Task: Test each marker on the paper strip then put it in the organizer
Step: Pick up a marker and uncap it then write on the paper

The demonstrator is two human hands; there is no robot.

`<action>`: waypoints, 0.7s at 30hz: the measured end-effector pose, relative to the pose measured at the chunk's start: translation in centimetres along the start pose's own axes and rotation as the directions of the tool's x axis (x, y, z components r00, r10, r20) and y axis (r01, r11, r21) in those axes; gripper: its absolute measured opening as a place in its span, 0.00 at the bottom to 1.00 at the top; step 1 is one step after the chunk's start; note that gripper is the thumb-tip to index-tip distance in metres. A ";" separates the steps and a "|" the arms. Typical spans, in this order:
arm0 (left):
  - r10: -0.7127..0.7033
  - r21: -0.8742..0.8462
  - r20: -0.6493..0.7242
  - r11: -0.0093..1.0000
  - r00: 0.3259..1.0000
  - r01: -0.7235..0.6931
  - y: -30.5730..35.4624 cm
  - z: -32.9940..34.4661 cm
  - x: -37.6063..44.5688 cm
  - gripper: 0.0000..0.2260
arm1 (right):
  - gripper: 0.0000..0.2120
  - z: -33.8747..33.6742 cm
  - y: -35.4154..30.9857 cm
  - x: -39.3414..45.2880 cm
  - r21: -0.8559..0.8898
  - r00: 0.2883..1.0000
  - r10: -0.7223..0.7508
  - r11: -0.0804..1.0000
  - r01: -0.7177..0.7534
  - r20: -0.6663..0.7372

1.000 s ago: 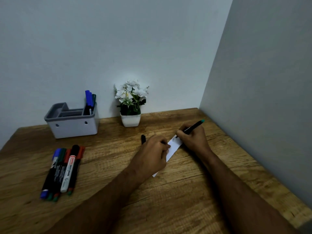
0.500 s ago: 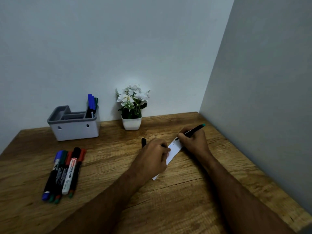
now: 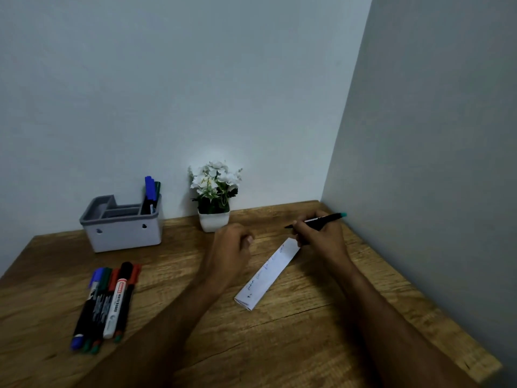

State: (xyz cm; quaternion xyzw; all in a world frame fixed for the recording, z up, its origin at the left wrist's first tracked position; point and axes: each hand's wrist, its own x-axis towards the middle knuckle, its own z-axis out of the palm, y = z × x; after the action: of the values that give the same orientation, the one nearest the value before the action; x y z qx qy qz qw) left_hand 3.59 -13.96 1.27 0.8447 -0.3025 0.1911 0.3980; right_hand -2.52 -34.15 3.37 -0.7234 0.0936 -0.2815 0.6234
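Note:
A white paper strip with several scribbles lies slantwise on the wooden table. My right hand grips a black marker with a teal end just past the strip's far end, bare tip off the paper and pointing left. My left hand hovers left of the strip with fingers curled; the black cap it held earlier is hidden in the fist. The grey organizer stands at the back left, with a blue and a green marker upright in its right compartment.
Several capped markers lie side by side at the table's left front. A small white pot of white flowers stands against the back wall between organizer and hands. A grey wall closes the right side.
My left hand has lifted off the paper strip and moved left, uncovering it. My right hand has raised the marker tip off the strip's far end.

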 end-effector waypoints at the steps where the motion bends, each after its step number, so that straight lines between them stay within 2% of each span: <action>1: -0.018 0.023 0.028 1.000 0.999 0.018 -0.4 -0.2 0.2 0.07 | 0.03 0.0 -0.3 -0.1 0.008 1.000 -0.014 1.000 0.014 0.007; 5: -0.047 0.141 0.189 0.990 0.981 0.020 -1.7 0.1 0.1 0.10 | 0.04 0.2 -0.7 -0.4 0.011 0.999 -0.038 0.999 0.038 -0.003; 8: -0.061 0.181 0.220 0.983 0.974 0.021 -1.7 0.3 -0.1 0.09 | 0.06 0.4 -0.5 -0.7 -0.030 1.000 -0.027 0.999 0.027 -0.003; 11: -0.128 0.211 0.230 0.974 0.965 0.079 -1.6 0.2 0.0 0.03 | 0.06 0.3 -0.2 -0.8 -0.039 1.000 -0.022 0.999 0.022 -0.001; 14: -0.201 0.235 0.244 0.961 0.949 0.144 -1.6 -0.1 0.1 0.10 | 0.06 0.2 -0.3 -1.1 -0.044 1.000 -0.027 0.999 0.027 0.003; 18: -0.266 0.182 0.188 0.955 0.945 0.233 -1.3 -0.5 0.1 0.05 | 0.05 0.3 -0.3 -1.5 -0.049 0.999 -0.032 0.998 0.033 0.021; 21: -0.299 0.108 0.118 0.952 0.947 0.287 -0.9 -0.9 -0.2 0.08 | 0.05 0.7 0.0 -1.6 -0.061 0.999 -0.028 0.998 0.030 0.033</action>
State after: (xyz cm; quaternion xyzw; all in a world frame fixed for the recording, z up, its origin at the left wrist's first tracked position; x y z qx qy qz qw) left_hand 3.98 -12.77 1.24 0.9081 -0.1904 0.0864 0.3627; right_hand -3.50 -32.77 2.84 -0.7479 0.0819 -0.2760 0.5981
